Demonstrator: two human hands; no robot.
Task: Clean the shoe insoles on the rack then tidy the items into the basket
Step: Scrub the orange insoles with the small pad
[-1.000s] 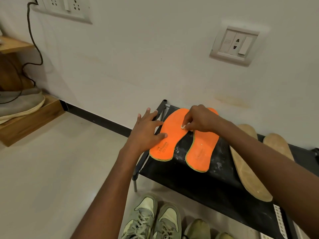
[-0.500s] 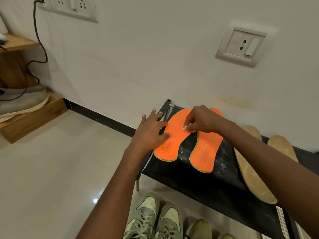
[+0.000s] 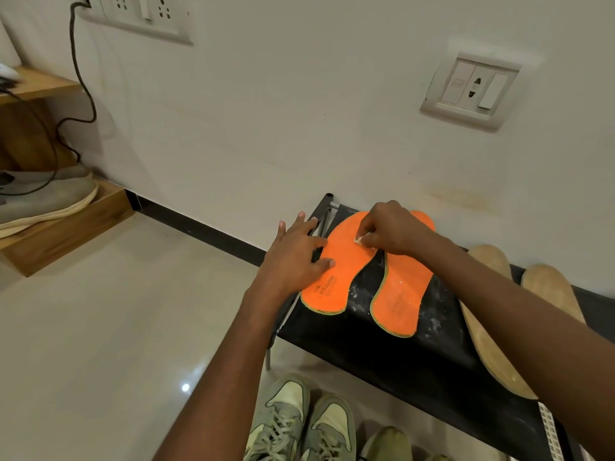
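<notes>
Orange insoles (image 3: 336, 274): 2 | tan insoles (image 3: 492, 344): 2 | left grip (image 3: 293, 257) flat | right grip (image 3: 392, 232) pinching wipe (image 3: 361, 239)

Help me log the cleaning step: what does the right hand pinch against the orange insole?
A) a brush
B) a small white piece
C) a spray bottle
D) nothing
B: the right hand pinches a small white piece in its fingers on the left orange insole.

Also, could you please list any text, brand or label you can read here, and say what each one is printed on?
"AIR cushion": heel of the left orange insole.
Faint print on the right orange insole: too blurred to read.
Small label on the wall socket: too small to read.
</notes>
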